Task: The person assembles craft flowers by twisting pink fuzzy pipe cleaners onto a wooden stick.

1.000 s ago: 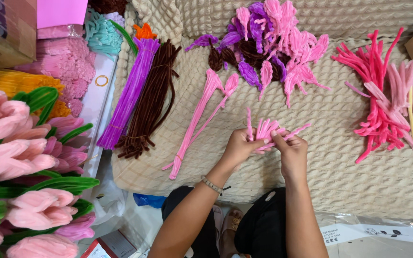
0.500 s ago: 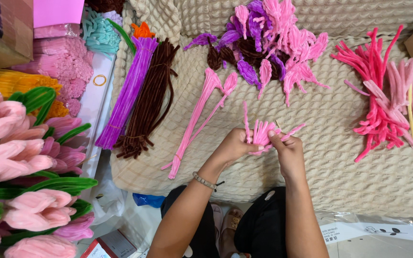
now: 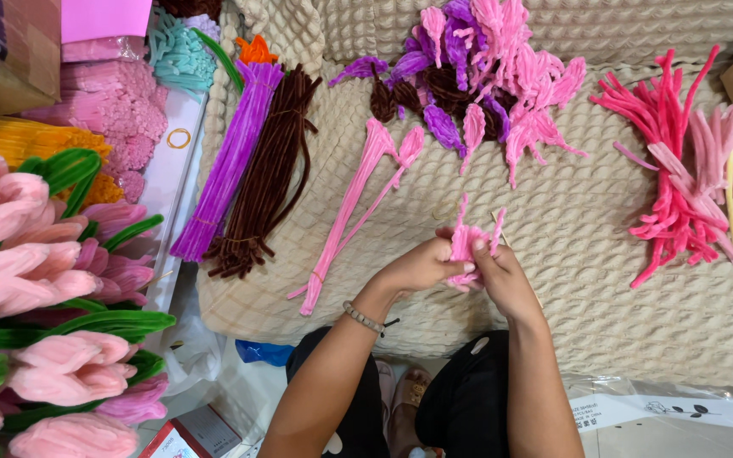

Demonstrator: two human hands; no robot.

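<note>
Currently we have both hands together over the cream textured cloth (image 3: 604, 254), just in front of our lap. Our left hand (image 3: 417, 267) is curled closed, fingers wrapped around the lower part of a small pink pipe-cleaner bundle (image 3: 467, 242). Our right hand (image 3: 502, 276) is also closed on the same bundle from the other side, thumb and fingers pinching it; the two hands touch each other. A beaded bracelet (image 3: 364, 317) sits on the left wrist.

Containers: a cardboard box (image 3: 2, 51) stands at the upper left corner; its contents cannot be made out. No other true container is in view; stock lies loose on the cloth.

Bundle appearance: light pink, fuzzy, with several short ends sticking up and fanning out above the fingers, two of them tilted to either side. Its lower part is hidden inside our grip.

Surroundings: to the left of the hands lie long pink folded stems (image 3: 358, 203), a brown pipe-cleaner bunch (image 3: 269, 178) and a purple pipe-cleaner bunch (image 3: 231, 161), side by side. Above the hands sits a mixed pile of purple and pink petal shapes (image 3: 485, 68). Well apart on the right lies a heap of hot-pink pieces (image 3: 672, 161). Finished pink tulips with green leaves (image 3: 36, 271) fill the left edge.
</note>
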